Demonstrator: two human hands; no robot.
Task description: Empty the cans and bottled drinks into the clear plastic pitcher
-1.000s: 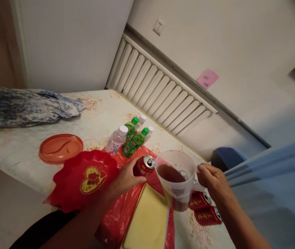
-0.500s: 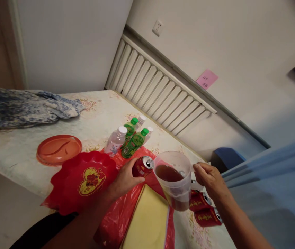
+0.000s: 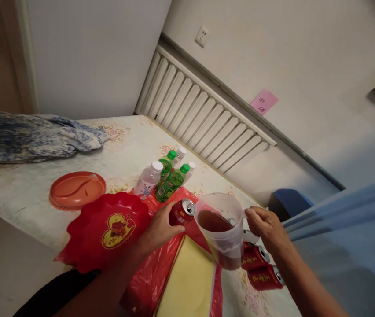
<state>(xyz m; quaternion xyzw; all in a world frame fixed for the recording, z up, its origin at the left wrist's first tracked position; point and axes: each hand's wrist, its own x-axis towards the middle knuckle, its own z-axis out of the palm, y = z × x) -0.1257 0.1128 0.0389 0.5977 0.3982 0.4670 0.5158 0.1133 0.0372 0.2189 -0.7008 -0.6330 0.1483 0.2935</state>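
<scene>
My left hand (image 3: 159,226) is wrapped round an opened red drink can (image 3: 180,213), whose silver top faces up and toward the pitcher. By its handle, my right hand (image 3: 264,224) holds a clear plastic pitcher (image 3: 222,246) with brown liquid in it. The can's top is close against the pitcher's rim; whether they touch I cannot tell. Several more red cans (image 3: 264,277) are beyond the pitcher, to the right, partly hidden by it and by my right arm. A yellow folded cloth or folder (image 3: 187,281) lies beneath, on a red plastic bag (image 3: 149,273).
Left of the can is a scalloped red tray (image 3: 90,229) with a heart print, near an orange divided plate (image 3: 75,189). Green-capped bottles (image 3: 170,182) and a white-capped bottle (image 3: 146,180) stand behind. A patterned cloth (image 3: 42,138) lies far left; a radiator (image 3: 204,108) lines the wall.
The view has shifted very slightly. Both hands, the can and the pitcher keep nearly the same positions.
</scene>
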